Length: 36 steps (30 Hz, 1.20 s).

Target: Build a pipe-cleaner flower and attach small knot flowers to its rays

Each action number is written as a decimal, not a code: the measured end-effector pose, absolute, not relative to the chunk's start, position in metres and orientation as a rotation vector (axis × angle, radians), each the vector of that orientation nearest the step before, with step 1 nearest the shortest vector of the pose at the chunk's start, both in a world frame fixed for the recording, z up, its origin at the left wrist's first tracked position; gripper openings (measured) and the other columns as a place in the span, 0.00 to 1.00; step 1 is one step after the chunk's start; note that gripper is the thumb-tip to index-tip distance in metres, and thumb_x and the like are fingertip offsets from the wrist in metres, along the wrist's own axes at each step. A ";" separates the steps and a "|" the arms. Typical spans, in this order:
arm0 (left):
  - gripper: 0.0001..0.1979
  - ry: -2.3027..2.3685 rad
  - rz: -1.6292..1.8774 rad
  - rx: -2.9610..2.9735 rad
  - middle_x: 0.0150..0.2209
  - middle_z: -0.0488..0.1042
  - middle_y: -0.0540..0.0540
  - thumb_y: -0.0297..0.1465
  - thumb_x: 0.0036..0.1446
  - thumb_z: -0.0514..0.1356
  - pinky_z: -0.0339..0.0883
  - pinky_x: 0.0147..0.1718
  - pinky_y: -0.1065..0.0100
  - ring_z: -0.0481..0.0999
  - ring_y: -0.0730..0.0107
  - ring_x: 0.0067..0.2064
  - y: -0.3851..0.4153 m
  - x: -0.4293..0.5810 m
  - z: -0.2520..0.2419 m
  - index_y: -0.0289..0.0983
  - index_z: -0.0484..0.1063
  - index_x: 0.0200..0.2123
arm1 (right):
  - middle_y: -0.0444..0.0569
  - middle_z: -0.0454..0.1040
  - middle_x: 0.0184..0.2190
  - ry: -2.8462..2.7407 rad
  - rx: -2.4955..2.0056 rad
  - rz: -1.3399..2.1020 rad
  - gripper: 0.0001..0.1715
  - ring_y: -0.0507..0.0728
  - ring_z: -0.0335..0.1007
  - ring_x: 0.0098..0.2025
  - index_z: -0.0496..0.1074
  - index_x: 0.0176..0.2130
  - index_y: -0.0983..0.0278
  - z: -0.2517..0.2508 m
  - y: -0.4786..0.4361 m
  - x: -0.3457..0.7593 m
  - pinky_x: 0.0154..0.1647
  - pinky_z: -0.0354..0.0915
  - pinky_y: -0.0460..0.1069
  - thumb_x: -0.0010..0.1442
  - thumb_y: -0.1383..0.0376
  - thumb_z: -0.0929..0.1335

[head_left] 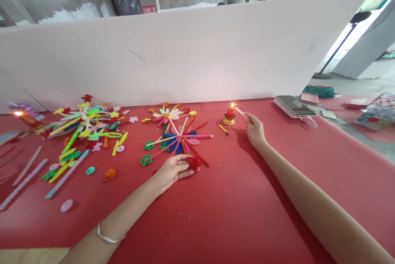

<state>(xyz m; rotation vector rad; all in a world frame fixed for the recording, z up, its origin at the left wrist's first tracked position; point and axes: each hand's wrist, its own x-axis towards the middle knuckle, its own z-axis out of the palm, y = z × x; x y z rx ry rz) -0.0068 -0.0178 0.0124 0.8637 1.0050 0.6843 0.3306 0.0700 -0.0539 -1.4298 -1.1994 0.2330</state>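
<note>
Between the fingertips of my left hand (174, 171) is a small red pipe-cleaner flower (194, 163), held just above the red table. Beyond it lies a larger pipe-cleaner flower (180, 139) with pink and blue petals and long stems. My right hand (255, 130) pinches a thin whitish stick (241, 112) that looks like a glue stick. Its far tip is at the flame of a lit red candle (231, 111) in a gold holder (228, 121). A short yellow stick with a dark end (224, 129) lies in front of the candle.
A heap of colourful pipe-cleaner flowers (84, 120) covers the left side, with loose strips and small coils around it. Another lit candle (29, 120) leans at the far left. A white panel (185, 58) stands behind. A phone on a white box (294, 106) lies back right.
</note>
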 end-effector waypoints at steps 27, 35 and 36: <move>0.14 0.952 0.599 1.034 0.33 0.73 0.46 0.22 0.44 0.62 0.69 0.33 0.65 0.76 0.69 0.31 -0.018 -0.010 0.006 0.34 0.64 0.36 | 0.49 0.74 0.28 -1.209 -1.504 0.338 0.26 0.50 0.58 0.21 0.72 0.42 0.65 -0.042 0.060 0.319 0.26 0.58 0.47 0.58 0.51 0.58; 0.12 0.974 0.571 1.178 0.32 0.71 0.47 0.24 0.44 0.61 0.67 0.28 0.70 0.73 0.71 0.32 -0.018 -0.009 0.002 0.34 0.65 0.35 | 0.47 0.73 0.27 -1.211 -1.520 0.338 0.24 0.50 0.58 0.20 0.71 0.42 0.65 -0.042 0.059 0.318 0.25 0.57 0.46 0.58 0.53 0.58; 0.12 0.975 0.565 1.191 0.33 0.71 0.47 0.25 0.44 0.61 0.67 0.28 0.70 0.73 0.71 0.32 -0.018 -0.009 0.002 0.34 0.65 0.35 | 0.47 0.73 0.27 -1.212 -1.524 0.335 0.25 0.50 0.58 0.20 0.71 0.43 0.65 -0.042 0.059 0.318 0.26 0.58 0.47 0.58 0.52 0.57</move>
